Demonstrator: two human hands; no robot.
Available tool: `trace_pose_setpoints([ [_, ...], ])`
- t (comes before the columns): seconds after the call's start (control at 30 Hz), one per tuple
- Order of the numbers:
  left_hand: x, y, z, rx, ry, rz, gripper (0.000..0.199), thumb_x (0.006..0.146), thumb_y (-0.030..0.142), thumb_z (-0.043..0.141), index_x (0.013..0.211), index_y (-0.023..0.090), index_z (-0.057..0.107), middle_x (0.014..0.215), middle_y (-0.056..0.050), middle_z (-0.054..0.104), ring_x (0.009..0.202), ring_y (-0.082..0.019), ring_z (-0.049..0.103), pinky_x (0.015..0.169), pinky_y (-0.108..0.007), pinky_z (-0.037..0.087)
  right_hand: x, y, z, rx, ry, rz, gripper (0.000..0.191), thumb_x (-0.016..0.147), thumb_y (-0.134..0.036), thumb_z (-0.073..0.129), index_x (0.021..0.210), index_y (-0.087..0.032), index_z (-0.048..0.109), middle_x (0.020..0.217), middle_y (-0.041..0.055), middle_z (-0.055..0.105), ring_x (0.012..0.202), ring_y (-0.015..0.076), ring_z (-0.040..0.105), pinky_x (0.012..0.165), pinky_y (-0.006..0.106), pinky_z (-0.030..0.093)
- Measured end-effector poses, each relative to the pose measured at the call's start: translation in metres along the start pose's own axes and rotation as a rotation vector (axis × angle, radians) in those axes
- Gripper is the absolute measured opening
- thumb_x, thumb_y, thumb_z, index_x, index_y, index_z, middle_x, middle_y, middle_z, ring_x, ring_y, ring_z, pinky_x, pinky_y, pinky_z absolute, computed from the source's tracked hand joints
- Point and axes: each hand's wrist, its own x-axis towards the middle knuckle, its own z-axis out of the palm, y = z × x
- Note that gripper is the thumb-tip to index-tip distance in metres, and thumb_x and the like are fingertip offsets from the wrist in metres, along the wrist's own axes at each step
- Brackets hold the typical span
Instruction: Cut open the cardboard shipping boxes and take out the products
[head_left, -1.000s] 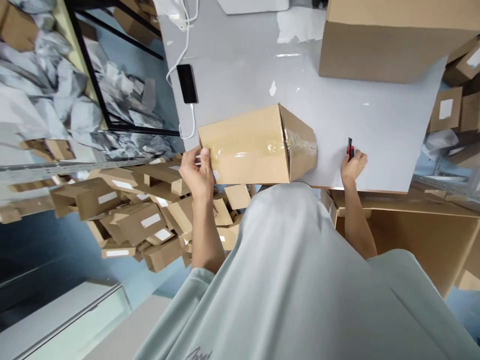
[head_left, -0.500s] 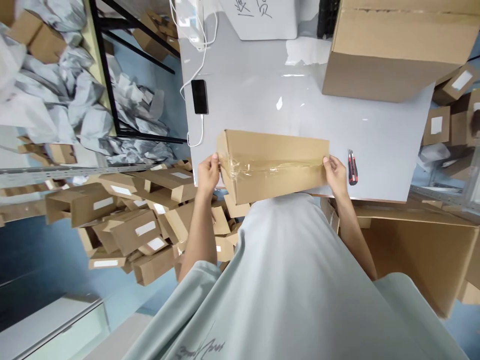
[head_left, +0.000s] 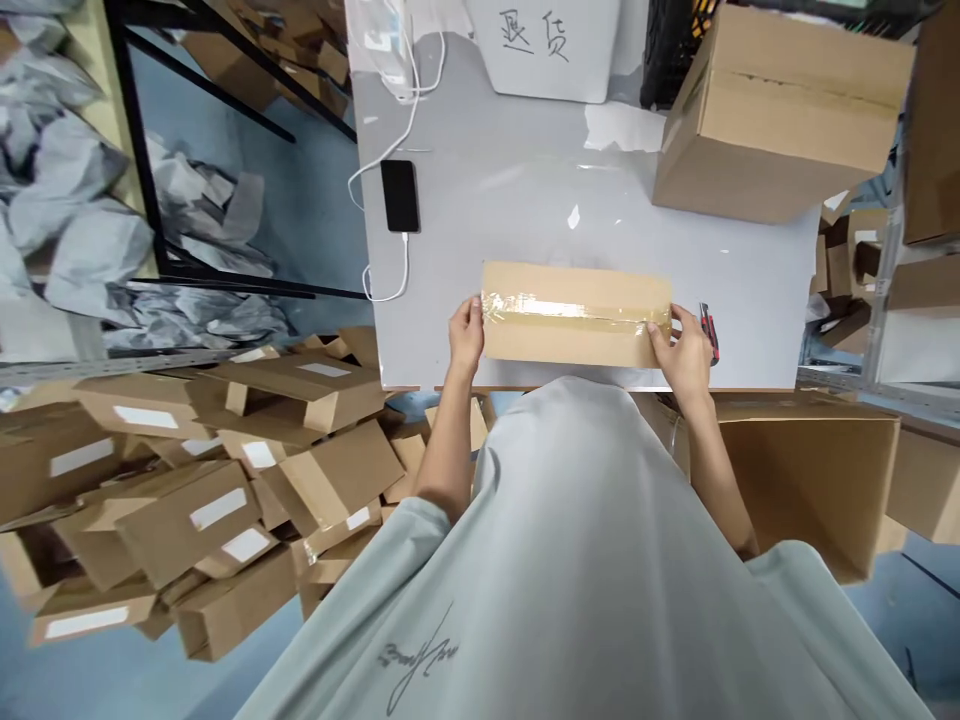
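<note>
1. Where the view began at the far left, grey bags [head_left: 90,225] lay heaped beside a black metal frame [head_left: 139,150].
2. Below these, cardboard boxes [head_left: 345,465], several bearing white labels, formed a loose pile.
3. On the left part of the table [head_left: 510,190], a dark-screened phone [head_left: 400,196] lay connected to a white cable [head_left: 406,262].
4. The left hand [head_left: 466,338] grasped the left end of the taped box [head_left: 570,342] between thumb and fingers.
5. Farther back, a white container [head_left: 551,70] bore black handwritten characters.
6. The taped box was positioned over the table near its front edge, between both hands, with glossy tape running lengthwise along the upper face. Whether its underside rested on the tabletop could not be determined.
7. The right hand [head_left: 685,352] grasped the opposite end, thumb on the upper face.
8. A red-and-black utility knife [head_left: 711,330] lay just beside the right hand.
9. A large carton [head_left: 795,125] stood at the table's rear right.
10. An open carton [head_left: 810,490] stood in front of the table's right part.
</note>
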Motion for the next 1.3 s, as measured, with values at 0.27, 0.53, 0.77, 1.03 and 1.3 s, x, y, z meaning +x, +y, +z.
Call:
trace_pose_setpoints([
  [0.27,-0.043,0.007,-0.023,0.084,-0.008,0.211,0.028,0.105,0.048,0.081,0.109,0.021,0.073,0.114,-0.007,0.071,0.082,-0.017,0.063,0.089,-0.034,0.055,-0.009,-0.017,0.003,-0.123,0.149,0.057,0.059,0.1,-0.065,0.06,0.127,-0.014,0.071,0.134,0.0281,0.078,0.112,0.0355,0.079,0.105,0.056,0.063],
  [0.53,-0.041,0.009,0.013,-0.061,0.321,0.278,0.047,0.105,0.051,0.082,0.085,0.025,0.049,0.104,-0.003,0.05,0.102,-0.021,0.057,0.104,-0.036,0.051,-0.003,-0.016,-0.001,0.031,-0.027,0.174,0.073,0.081,-0.094,0.069,0.106,-0.027,0.061,0.135,0.0202,0.076,0.117,0.0356,0.08,0.102,0.053,0.063],
  [0.77,-0.028,0.0,0.011,-0.006,0.399,0.337,0.043,0.1,0.021,0.073,0.076,0.026,0.037,0.103,-0.004,0.048,0.1,-0.021,0.058,0.105,-0.036,0.052,-0.008,-0.022,-0.006,0.011,-0.139,0.098,0.08,0.081,-0.105,0.063,0.097,-0.027,0.06,0.12,0.013,0.07,0.111,0.0373,0.08,0.099,0.052,0.061],
  [1.03,-0.031,-0.015,0.008,0.066,0.45,0.357,0.029,0.093,0.015,0.065,0.079,0.026,0.042,0.104,-0.006,0.053,0.107,-0.025,0.062,0.107,-0.039,0.052,-0.001,-0.022,-0.004,0.166,-0.189,0.022,0.075,0.087,-0.1,0.065,0.085,-0.026,0.068,0.101,0.0072,0.065,0.101,0.0262,0.064,0.098,0.044,0.058],
  [1.3,-0.028,-0.012,0.012,0.105,0.444,0.295,0.032,0.093,0.01,0.057,0.073,0.026,0.039,0.098,-0.005,0.051,0.105,-0.025,0.061,0.107,-0.04,0.052,0.022,-0.015,0.014,0.432,-0.248,0.203,0.083,0.074,-0.106,0.072,0.061,-0.028,0.051,0.076,-0.0001,0.051,0.08,0.0202,0.052,0.081,0.037,0.051],
])
